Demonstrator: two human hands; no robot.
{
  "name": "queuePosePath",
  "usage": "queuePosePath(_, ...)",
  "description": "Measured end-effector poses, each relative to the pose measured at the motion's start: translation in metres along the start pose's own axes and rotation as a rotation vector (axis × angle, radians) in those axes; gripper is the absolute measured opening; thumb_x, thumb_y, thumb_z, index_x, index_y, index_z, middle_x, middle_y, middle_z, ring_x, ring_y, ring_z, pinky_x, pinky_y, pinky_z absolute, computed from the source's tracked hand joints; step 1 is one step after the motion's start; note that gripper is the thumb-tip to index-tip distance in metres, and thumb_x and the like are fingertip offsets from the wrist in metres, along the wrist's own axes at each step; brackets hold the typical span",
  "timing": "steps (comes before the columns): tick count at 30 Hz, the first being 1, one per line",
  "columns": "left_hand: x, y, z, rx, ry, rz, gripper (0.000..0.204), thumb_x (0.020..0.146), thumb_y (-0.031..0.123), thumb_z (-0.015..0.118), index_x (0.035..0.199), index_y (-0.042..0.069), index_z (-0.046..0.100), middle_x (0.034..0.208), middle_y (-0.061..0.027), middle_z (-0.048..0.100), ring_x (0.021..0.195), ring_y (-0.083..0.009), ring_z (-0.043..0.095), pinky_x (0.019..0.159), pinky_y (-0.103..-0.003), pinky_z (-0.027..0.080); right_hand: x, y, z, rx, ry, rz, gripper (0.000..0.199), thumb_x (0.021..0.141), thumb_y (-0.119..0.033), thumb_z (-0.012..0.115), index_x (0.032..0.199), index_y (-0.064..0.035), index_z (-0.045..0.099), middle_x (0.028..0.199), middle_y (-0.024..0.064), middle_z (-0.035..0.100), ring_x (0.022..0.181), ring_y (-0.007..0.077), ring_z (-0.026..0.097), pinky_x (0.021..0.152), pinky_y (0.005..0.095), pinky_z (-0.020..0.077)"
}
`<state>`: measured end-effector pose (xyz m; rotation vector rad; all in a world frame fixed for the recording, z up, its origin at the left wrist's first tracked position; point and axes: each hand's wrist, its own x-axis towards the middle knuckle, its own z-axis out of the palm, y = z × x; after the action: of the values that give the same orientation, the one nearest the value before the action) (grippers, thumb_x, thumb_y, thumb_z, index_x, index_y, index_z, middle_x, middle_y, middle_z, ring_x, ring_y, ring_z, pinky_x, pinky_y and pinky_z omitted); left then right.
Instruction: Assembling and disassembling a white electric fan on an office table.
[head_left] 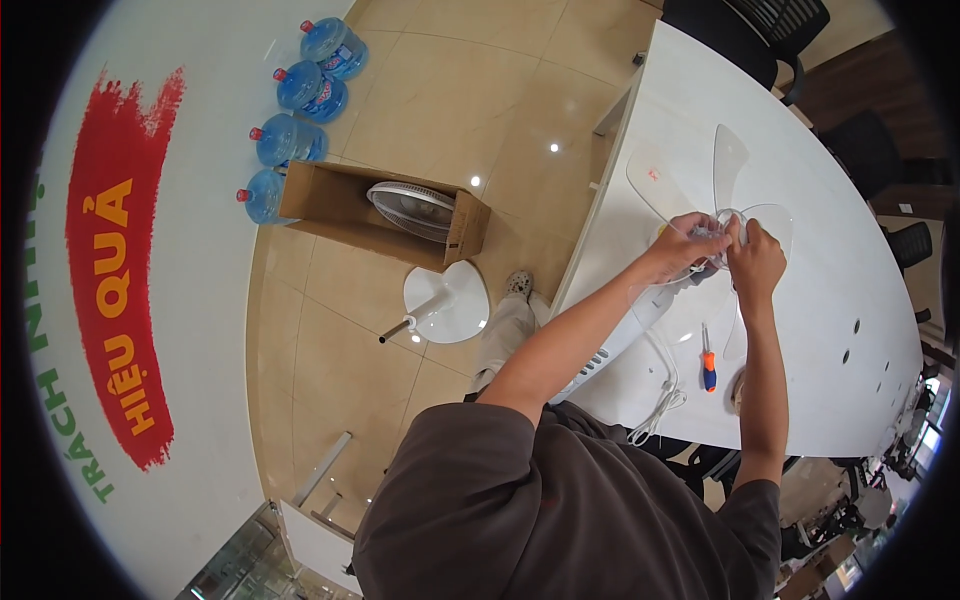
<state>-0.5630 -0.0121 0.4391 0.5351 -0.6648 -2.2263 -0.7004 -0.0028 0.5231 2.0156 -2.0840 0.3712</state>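
A clear plastic fan blade (728, 160) with several wide petals is over the white table. My left hand (688, 246) is closed on its hub from the left side. My right hand (757, 262) pinches at the same hub from the right, its fingertips close to the left ones. The fingers hide most of the hub. Beneath the blade, a white fan body (618, 345) with grey buttons lies along the near table edge. A white power cord (660, 404), partly bundled, lies beside it. An orange and blue screwdriver (709, 370) rests nearer to me than the hands.
On the floor to the left, an open cardboard box (335, 205) holds a fan grille (412, 208). A round white stand base (460, 305) with a pole is beside it. Several blue water bottles (290, 140) line the wall. Black chairs (862, 150) stand beyond the white table (800, 400).
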Motion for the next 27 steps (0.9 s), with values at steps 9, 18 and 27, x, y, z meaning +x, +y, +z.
queuePosePath(9, 0.010, -0.024, 0.006, 0.011, 0.092, 0.182, 0.026, 0.094, 0.025, 0.065, 0.104, 0.001, 0.063, 0.091, -0.0044, 0.065, 0.081, -0.0088, 0.063, 0.067, -0.023, 0.050, 0.003, 0.011, -0.001, -0.022, -0.046, -0.082, 0.040, 0.088, -0.033, 0.062, 0.060, -0.0063, 0.055, 0.055, 0.0171, 0.059, 0.048, 0.0363, 0.060, 0.044, 0.0435, 0.0452)
queuePosePath(18, -0.012, 0.015, -0.010, -0.080, 0.116, 0.093, 0.029, 0.095, 0.021, 0.060, 0.113, -0.002, 0.062, 0.098, -0.0079, 0.068, 0.088, -0.0149, 0.067, 0.078, -0.030, 0.055, 0.019, -0.007, 0.016, 0.218, -0.006, -0.264, 0.041, 0.079, -0.028, 0.067, 0.049, -0.0042, 0.052, 0.044, 0.0148, 0.051, 0.036, 0.0314, 0.051, 0.038, 0.0415, 0.0392)
queuePosePath(27, -0.003, 0.010, -0.023, -0.129, -0.014, 0.076, 0.034, 0.096, 0.016, 0.057, 0.120, -0.008, 0.056, 0.107, -0.0143, 0.065, 0.097, -0.0208, 0.067, 0.086, -0.033, 0.057, 0.026, 0.005, 0.012, 0.257, -0.101, -0.381, 0.040, 0.076, -0.029, 0.067, 0.049, -0.0045, 0.052, 0.043, 0.0135, 0.050, 0.036, 0.0315, 0.049, 0.038, 0.0416, 0.0388)
